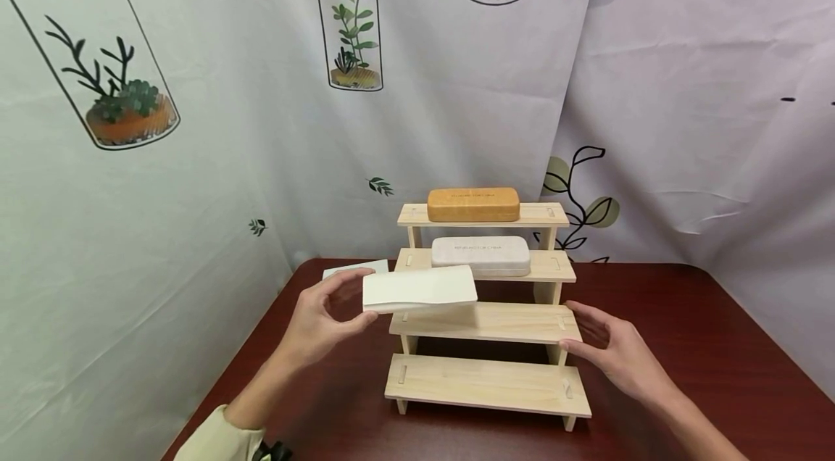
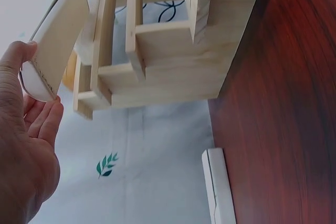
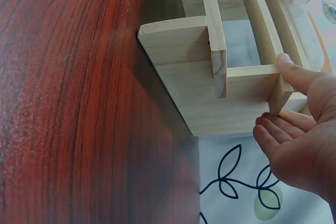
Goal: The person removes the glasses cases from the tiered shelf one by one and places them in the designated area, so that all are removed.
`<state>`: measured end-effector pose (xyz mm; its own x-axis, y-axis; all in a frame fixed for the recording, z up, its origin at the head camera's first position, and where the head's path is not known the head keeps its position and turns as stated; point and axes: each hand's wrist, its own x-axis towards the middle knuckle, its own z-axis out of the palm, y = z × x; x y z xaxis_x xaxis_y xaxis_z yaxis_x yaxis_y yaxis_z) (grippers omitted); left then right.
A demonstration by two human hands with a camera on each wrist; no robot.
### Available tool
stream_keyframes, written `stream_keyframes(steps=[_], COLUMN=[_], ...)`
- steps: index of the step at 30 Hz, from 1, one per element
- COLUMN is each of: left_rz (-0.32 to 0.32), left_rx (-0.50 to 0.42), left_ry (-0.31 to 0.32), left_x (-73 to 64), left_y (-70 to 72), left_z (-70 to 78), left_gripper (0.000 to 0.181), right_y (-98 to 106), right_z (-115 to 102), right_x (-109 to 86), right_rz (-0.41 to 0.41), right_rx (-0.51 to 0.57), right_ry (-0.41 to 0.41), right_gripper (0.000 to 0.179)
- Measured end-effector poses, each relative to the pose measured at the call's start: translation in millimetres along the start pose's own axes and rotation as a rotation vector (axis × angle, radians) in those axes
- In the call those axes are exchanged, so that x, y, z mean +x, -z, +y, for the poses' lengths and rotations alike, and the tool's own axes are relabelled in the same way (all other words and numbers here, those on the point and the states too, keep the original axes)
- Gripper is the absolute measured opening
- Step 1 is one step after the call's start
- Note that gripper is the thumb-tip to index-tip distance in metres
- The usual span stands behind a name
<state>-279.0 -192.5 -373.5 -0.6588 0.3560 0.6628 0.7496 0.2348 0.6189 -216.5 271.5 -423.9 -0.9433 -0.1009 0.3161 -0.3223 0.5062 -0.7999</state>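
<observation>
Head view is showing the left hand point(image 1: 311, 323) pinching the left end of a white case point(image 1: 420, 288), thumb on the near side and fingers behind, the fingertips partly hidden by it. That case is hovering over the left part of the third shelf point(image 1: 515, 325) from the top of a wooden stand point(image 1: 483, 381). The right hand's point(image 1: 621, 357) grip is holding the right end of this shelf between thumb and fingers; the far fingertips are hard to make out.

On the second shelf a pale case point(image 1: 481, 254) is lying just behind the held one, its lower left part being covered; its lettering is showing too small to read surely. An orange case point(image 1: 473, 205) is sitting on the top shelf. Behind the left hand, a second white case point(image 1: 365, 267) is lying on the counter point(image 1: 678, 316), partly hidden there and running out of the left wrist view. The left sleeve point(image 1: 218, 439) is being cut off below, and the cloth's point(image 1: 457, 135) upper plant drawings above.
</observation>
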Motion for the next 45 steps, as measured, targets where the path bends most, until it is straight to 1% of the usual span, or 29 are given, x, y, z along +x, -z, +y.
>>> stream_keyframes(steps=[5, 12, 17, 23, 26, 37, 41, 45], left_rz=[0.015, 0.026, 0.039, 0.072, 0.092, 0.141, 0.16, 0.191], left_rx=[0.017, 0.024, 0.027, -0.034, -0.047, -0.044, -0.038, -0.02], left_ry=[0.002, 0.053, 0.064, 0.07, 0.075, 0.064, 0.082, 0.119], left_x=[-3.2, -6.6, -9.5, -11.9, -12.4, -16.6, -17.9, -20.1], left_y=[11.8, 25.0, 34.0, 44.6, 49.4, 66.7, 72.4, 78.2], left_z=[-1.2, 2.3, -0.4, -2.7, -4.1, -19.5, -26.6, -33.2], left_gripper=[0.061, 0.061, 0.061, 0.059, 0.06, 0.059, 0.058, 0.058], right_y=[-0.3, -0.3, -0.4, -0.5, -0.3, -0.1, 0.0, 0.4], right_z=[-0.1, 0.7, 1.1, 0.8, 0.1, 0.4, -0.1, -0.5], right_x=[-1.1, -0.7, -0.8, -1.2, -1.3, -1.4, -1.5, -0.3], right_rz=[0.001, 0.001, 0.0, 0.005, 0.006, 0.001, 0.001, -0.001], right_rx=[0.0, -0.003, 0.002, 0.001, -0.003, 0.0, -0.002, -0.001], right_ry=[0.001, 0.003, 0.0, 0.014, 0.008, -0.006, -0.005, -0.005], right_gripper=[0.073, 0.072, 0.072, 0.072, 0.072, 0.073, 0.073, 0.073])
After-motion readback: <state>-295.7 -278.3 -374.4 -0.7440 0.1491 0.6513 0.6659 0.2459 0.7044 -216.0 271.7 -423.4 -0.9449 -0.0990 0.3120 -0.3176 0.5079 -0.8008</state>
